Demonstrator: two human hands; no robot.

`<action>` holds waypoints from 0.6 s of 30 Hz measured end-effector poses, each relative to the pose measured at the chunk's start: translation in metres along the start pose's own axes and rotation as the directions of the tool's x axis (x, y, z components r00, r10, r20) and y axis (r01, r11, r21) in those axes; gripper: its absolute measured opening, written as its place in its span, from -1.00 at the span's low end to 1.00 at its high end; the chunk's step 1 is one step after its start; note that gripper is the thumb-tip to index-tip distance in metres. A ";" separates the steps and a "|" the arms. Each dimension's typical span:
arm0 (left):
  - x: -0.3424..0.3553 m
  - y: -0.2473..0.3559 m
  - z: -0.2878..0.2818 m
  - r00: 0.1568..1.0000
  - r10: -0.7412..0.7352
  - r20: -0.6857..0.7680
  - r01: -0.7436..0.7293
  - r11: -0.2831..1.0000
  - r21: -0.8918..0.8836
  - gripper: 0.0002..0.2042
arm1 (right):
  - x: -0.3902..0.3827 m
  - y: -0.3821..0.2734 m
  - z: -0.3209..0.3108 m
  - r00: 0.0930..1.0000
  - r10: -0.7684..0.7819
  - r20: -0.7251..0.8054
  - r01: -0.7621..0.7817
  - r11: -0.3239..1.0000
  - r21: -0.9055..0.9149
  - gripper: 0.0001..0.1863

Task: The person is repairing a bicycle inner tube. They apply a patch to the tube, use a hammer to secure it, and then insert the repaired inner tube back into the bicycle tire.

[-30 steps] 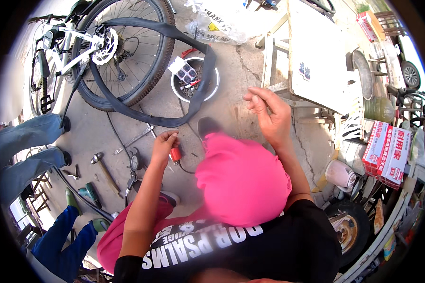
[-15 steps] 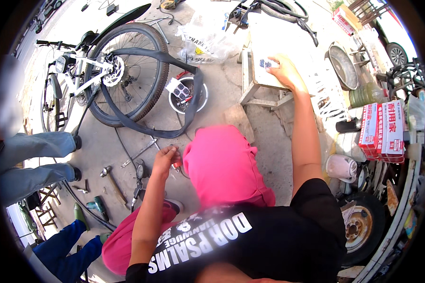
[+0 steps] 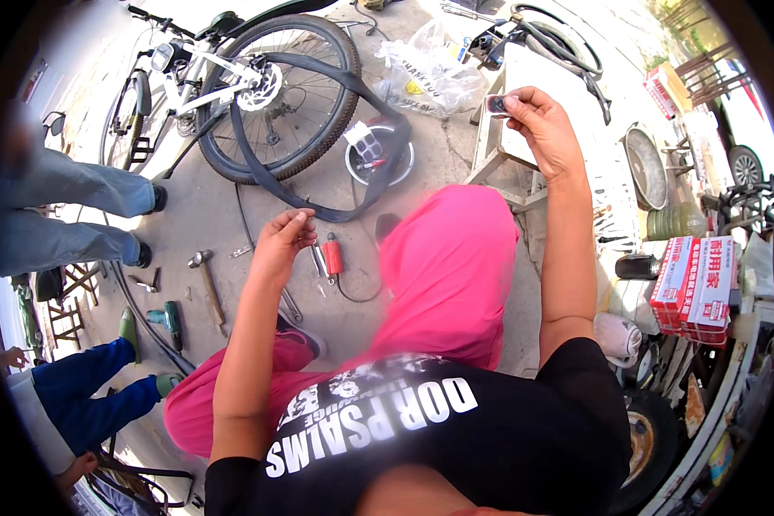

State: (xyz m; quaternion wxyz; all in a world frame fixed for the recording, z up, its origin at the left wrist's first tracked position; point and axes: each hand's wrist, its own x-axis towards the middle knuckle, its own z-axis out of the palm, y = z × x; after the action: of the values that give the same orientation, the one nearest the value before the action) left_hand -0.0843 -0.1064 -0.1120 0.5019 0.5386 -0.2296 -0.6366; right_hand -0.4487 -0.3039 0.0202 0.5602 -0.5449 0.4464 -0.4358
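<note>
My right hand [image 3: 543, 138] pinches a small dark square piece with a pale edge [image 3: 495, 105] above the front of a worn wooden stool [image 3: 521, 76]. My left hand [image 3: 282, 241] has thumb and forefinger together just below a loose black inner tube [image 3: 361, 206]; whatever they hold is too small to make out. The tube loops over the rear wheel [image 3: 328, 129] of a white bicycle lying on the concrete. Beside the wheel, a white bucket [image 3: 404, 163] contains small items and a sheet of patches [image 3: 361, 138]. A red-handled tool [image 3: 332, 254] lies just right of my left hand.
Two other people's legs [image 3: 77, 245] [image 3: 90, 387] are at the left, near a hammer [image 3: 206, 284] and green drill [image 3: 168, 322]. A plastic bag [image 3: 421, 69] lies behind the bucket. Red-and-white cartons [image 3: 692, 292], a metal basin [image 3: 641, 172] and a tire [image 3: 641, 447] crowd the right.
My right hand reached out to the stool top and now has the small dark piece in it, lifted slightly. My left hand has moved up in the picture. The camera view has shifted.
</note>
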 end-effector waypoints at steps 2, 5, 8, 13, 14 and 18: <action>-0.019 0.025 0.026 0.993 0.098 0.073 -0.096 0.995 -0.032 -0.67 | -0.021 -0.015 0.060 0.980 -0.014 0.200 0.009 1.000 0.027 -0.83; -0.054 0.062 0.066 0.966 0.230 0.119 -0.226 0.973 -0.044 -0.60 | -0.046 -0.035 0.114 0.924 -0.016 0.381 0.038 0.998 -0.050 -0.85; -0.063 0.059 0.072 0.927 0.353 0.123 -0.334 0.930 -0.152 -0.60 | -0.070 -0.038 0.154 0.851 0.129 0.509 -0.089 0.991 -0.104 -0.87; -0.073 0.047 0.066 0.957 0.284 0.067 -0.277 0.956 -0.096 -0.77 | -0.097 0.004 0.190 0.834 0.233 0.499 -0.244 0.969 -0.044 -0.85; -0.071 0.040 0.059 0.957 0.286 0.057 -0.277 0.952 -0.134 -0.79 | -0.102 0.012 0.194 0.840 0.244 0.485 -0.286 0.958 0.014 -0.85; -0.064 0.024 0.035 0.975 0.220 0.032 -0.201 0.935 -0.291 -0.77 | -0.113 0.056 0.209 0.865 0.284 0.413 -0.387 0.902 0.189 -0.82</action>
State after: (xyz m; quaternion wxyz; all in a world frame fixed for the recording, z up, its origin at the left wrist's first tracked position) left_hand -0.1126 -0.0682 -0.0518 0.6319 0.4121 -0.2075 -0.6228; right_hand -0.2701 -0.1465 -0.0309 0.7708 -0.4511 0.3569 -0.2739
